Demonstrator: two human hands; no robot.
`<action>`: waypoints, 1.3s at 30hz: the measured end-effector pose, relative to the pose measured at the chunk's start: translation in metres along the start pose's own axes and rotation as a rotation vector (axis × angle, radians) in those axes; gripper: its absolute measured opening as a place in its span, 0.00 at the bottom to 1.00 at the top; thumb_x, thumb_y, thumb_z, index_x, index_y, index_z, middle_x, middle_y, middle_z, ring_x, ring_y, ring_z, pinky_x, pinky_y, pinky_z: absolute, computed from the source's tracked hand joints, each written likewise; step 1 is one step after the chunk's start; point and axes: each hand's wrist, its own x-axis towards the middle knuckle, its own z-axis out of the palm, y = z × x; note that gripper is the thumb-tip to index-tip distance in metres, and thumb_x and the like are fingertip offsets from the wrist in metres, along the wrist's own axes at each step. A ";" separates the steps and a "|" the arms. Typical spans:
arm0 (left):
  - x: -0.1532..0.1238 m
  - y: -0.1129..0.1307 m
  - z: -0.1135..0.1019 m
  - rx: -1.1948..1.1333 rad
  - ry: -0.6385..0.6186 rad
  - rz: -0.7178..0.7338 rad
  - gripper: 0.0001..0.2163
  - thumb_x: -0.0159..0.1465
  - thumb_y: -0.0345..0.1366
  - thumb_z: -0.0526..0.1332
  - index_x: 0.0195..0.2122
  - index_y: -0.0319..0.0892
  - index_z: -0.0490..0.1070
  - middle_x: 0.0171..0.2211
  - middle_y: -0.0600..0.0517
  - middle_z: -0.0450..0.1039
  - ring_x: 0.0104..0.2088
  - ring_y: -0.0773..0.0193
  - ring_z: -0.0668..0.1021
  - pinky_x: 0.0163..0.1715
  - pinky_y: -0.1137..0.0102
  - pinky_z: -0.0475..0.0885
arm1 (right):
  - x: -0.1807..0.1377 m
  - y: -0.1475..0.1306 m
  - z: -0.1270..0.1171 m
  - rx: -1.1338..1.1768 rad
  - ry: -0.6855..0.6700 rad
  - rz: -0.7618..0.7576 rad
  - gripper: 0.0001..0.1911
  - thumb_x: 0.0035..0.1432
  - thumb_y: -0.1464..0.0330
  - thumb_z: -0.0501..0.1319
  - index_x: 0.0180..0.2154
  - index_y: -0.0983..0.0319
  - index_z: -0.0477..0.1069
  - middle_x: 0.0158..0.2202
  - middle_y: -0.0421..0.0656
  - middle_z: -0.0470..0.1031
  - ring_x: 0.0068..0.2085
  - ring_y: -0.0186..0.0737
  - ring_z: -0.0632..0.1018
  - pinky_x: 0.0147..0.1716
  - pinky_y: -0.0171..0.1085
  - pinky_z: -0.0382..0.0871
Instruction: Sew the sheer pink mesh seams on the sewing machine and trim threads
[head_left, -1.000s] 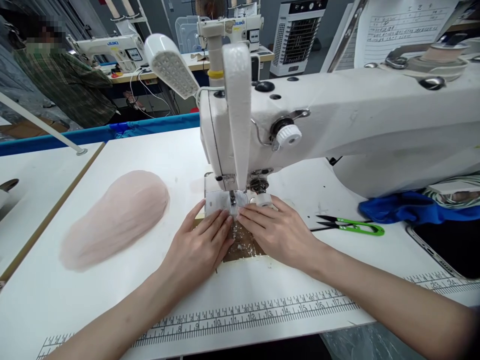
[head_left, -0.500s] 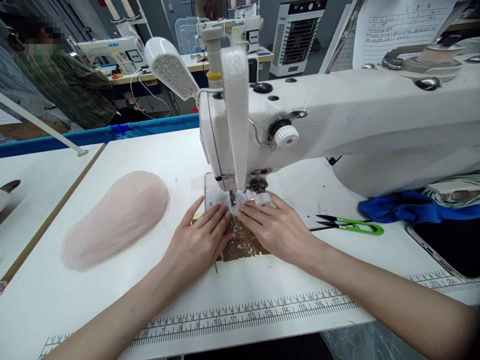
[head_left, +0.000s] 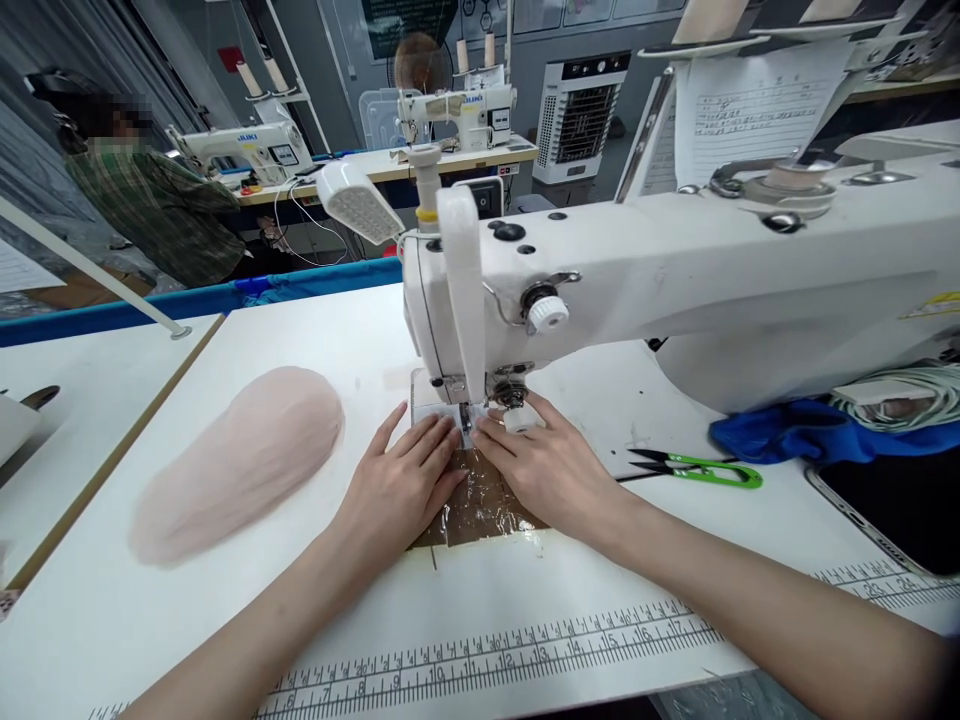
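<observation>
I have the left hand (head_left: 397, 490) and right hand (head_left: 551, 470) flat, grasping nothing. Their fingertips pin the white fabric piece (head_left: 437, 414) either side of the presser foot (head_left: 465, 416), steadying it.

Your sewing machine (head_left: 675, 280) and table (head_left: 315, 330) are white, the table edge with black ruler marks (head_left: 487, 645). You see a pale pink fabric pile (head_left: 240, 465), green-handled snips (head_left: 705, 468), a blue cloth (head_left: 795, 435) and a brown patch (head_left: 484, 505).

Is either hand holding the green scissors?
No, the green scissors lie untouched on the table, apart from the right hand, which rests flat beside the left hand in front of the sewing machine.
</observation>
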 end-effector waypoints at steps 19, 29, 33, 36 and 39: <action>0.000 0.004 -0.006 0.132 -0.035 -0.130 0.17 0.67 0.41 0.56 0.50 0.35 0.71 0.43 0.42 0.76 0.40 0.52 0.77 0.35 0.58 0.74 | -0.004 -0.004 -0.005 0.172 0.033 0.065 0.18 0.59 0.82 0.50 0.46 0.68 0.73 0.44 0.49 0.79 0.39 0.40 0.78 0.50 0.44 0.66; -0.013 0.023 -0.038 -0.116 0.155 0.080 0.05 0.65 0.35 0.58 0.38 0.41 0.71 0.36 0.51 0.78 0.30 0.66 0.78 0.22 0.71 0.67 | -0.008 -0.006 -0.014 0.727 0.043 -0.187 0.17 0.58 0.80 0.50 0.34 0.60 0.76 0.36 0.38 0.81 0.42 0.34 0.79 0.52 0.42 0.68; -0.010 0.013 -0.031 -0.010 -0.165 -0.348 0.19 0.63 0.51 0.57 0.43 0.40 0.67 0.39 0.47 0.75 0.28 0.61 0.77 0.15 0.70 0.55 | -0.007 0.006 -0.019 0.828 0.262 0.233 0.19 0.55 0.80 0.47 0.28 0.59 0.74 0.27 0.38 0.78 0.31 0.34 0.78 0.33 0.37 0.73; -0.009 0.011 -0.029 -0.055 -0.263 -0.447 0.18 0.65 0.52 0.54 0.42 0.42 0.65 0.38 0.50 0.74 0.29 0.61 0.77 0.16 0.71 0.55 | -0.004 0.011 -0.023 0.866 0.322 0.408 0.16 0.55 0.78 0.49 0.29 0.60 0.74 0.28 0.40 0.77 0.30 0.34 0.77 0.30 0.35 0.72; -0.009 0.010 -0.029 -0.104 -0.291 -0.491 0.14 0.67 0.49 0.51 0.41 0.44 0.64 0.38 0.52 0.74 0.28 0.62 0.76 0.17 0.71 0.56 | -0.002 0.008 -0.029 0.904 0.223 0.434 0.07 0.57 0.73 0.56 0.31 0.62 0.73 0.31 0.41 0.77 0.29 0.34 0.76 0.27 0.33 0.71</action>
